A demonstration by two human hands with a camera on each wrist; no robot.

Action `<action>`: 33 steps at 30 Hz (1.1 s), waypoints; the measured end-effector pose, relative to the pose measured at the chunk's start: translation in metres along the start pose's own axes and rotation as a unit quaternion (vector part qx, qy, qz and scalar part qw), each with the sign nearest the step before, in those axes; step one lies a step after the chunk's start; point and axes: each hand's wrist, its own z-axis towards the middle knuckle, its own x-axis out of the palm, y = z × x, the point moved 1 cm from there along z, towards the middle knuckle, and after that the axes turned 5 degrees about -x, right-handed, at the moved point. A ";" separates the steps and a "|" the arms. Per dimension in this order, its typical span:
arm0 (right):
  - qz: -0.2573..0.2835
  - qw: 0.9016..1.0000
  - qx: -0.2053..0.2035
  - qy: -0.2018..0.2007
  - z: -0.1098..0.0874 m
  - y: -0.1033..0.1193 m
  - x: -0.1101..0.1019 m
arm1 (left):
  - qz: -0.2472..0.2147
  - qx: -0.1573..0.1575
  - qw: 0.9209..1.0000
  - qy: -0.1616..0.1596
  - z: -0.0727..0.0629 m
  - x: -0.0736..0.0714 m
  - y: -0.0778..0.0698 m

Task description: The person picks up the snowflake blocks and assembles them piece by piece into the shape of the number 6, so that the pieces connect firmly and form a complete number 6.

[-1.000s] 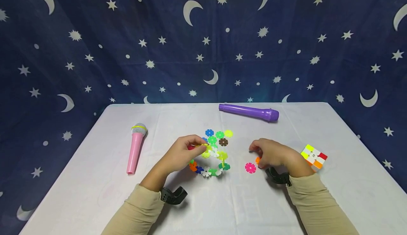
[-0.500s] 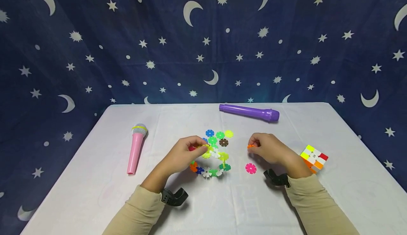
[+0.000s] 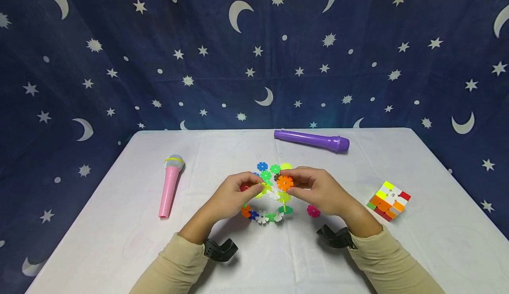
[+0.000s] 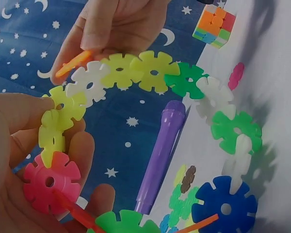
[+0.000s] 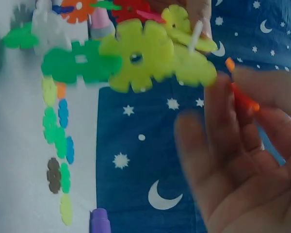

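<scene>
A ring of interlocked snowflake discs [image 3: 262, 217] in several colours stands above the middle of the white table. My left hand [image 3: 234, 196] pinches its yellow part between thumb and fingers; in the left wrist view a yellow disc [image 4: 70, 104] and a pink disc [image 4: 51, 182] lie against that hand. My right hand [image 3: 322, 191] pinches a single orange disc [image 3: 285, 183] by its edge, close to the ring's right side. In the left wrist view the orange disc [image 4: 73, 65] is edge-on near a white disc [image 4: 89, 83]; whether they touch I cannot tell.
Loose discs [image 3: 262, 166] lie behind the ring, and a pink disc [image 3: 313, 211] lies by my right hand. A pink microphone [image 3: 170, 188] lies left, a purple microphone [image 3: 312, 140] at the back, a puzzle cube [image 3: 389, 200] right. A starry curtain [image 3: 254, 64] hangs behind.
My right hand picked up the orange disc from the table and carried it left to the ring. My left hand kept its hold, and the ring shifted slightly right.
</scene>
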 end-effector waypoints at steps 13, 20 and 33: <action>-0.039 0.999 -0.018 0.023 0.002 -0.002 0.010 | -0.003 0.004 1.000 0.003 -0.001 0.004 -0.001; 0.008 1.000 -0.011 0.027 0.002 -0.002 0.012 | -0.004 0.009 1.000 0.004 -0.002 0.004 -0.002; -0.020 1.000 -0.011 0.014 0.002 -0.003 0.017 | 0.005 0.023 1.000 -0.013 -0.002 0.006 -0.003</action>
